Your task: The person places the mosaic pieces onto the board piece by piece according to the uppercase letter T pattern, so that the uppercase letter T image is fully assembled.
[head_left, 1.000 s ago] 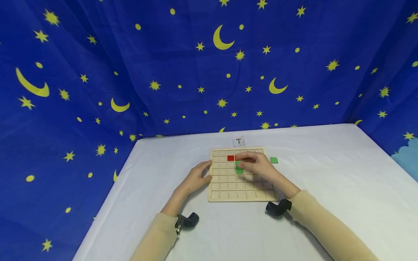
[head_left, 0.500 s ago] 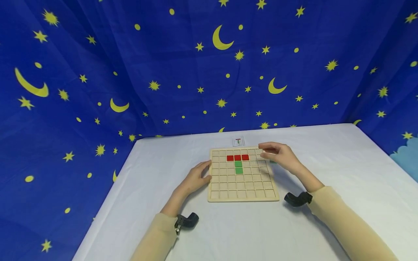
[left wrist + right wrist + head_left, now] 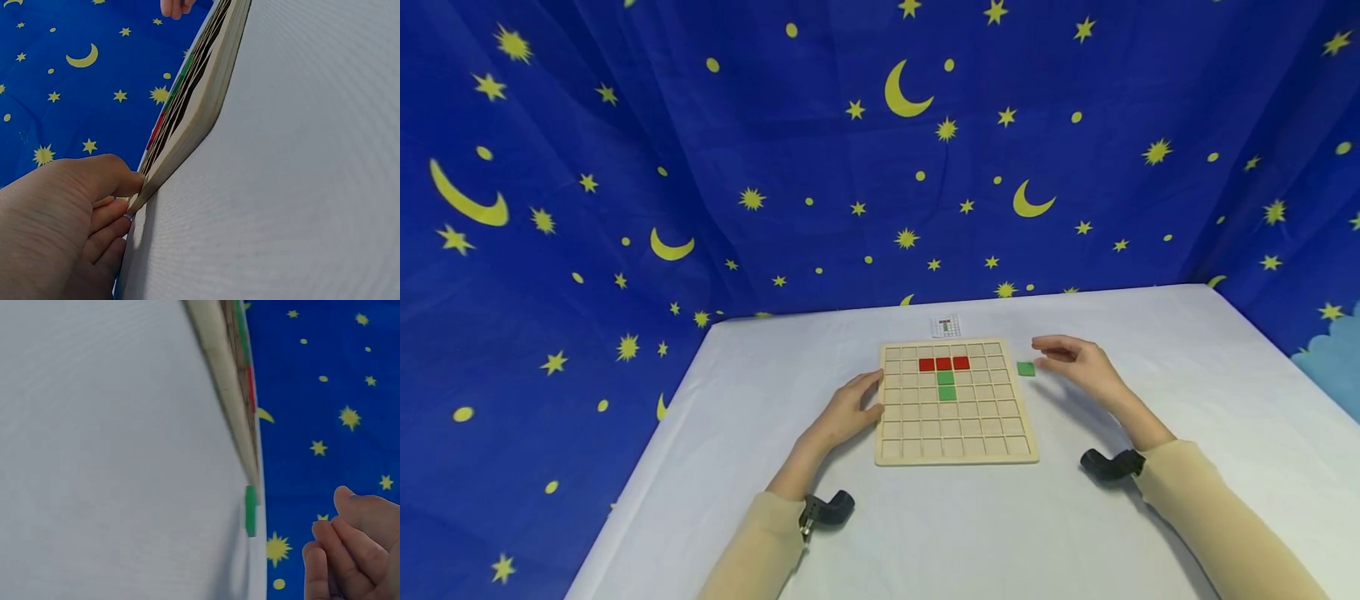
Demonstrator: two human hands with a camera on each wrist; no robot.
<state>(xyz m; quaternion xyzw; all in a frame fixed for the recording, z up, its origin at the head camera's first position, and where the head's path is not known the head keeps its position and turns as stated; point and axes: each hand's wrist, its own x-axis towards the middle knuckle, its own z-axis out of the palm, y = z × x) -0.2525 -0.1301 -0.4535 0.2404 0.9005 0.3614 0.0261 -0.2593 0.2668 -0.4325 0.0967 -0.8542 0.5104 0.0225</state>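
Note:
A square wooden grid board (image 3: 917, 450) lies on the white table. Three red tiles (image 3: 943, 364) sit side by side in one row, and two green tiles (image 3: 947, 385) run down from the middle one. My left hand (image 3: 844, 411) rests at the board's left edge, thumb and fingertips touching it apart from each other; the left wrist view shows them right at the rim. Beside the board's right edge, a loose green tile (image 3: 1026, 368) lies on the table. Just right of this tile hovers my right hand (image 3: 1084, 371), its fingers loosely bent with nothing in them.
Behind the board lies a small card (image 3: 946, 326) printed with a grid and a red and green T shape. A blue curtain (image 3: 820, 167) with yellow stars and moons hangs behind the table (image 3: 970, 533). Black camera mounts (image 3: 829, 509) are on both wrists.
My right hand has lifted from the board, leaving a row of red tiles in view, and moved right past the loose green tile. My left hand stays at the edge.

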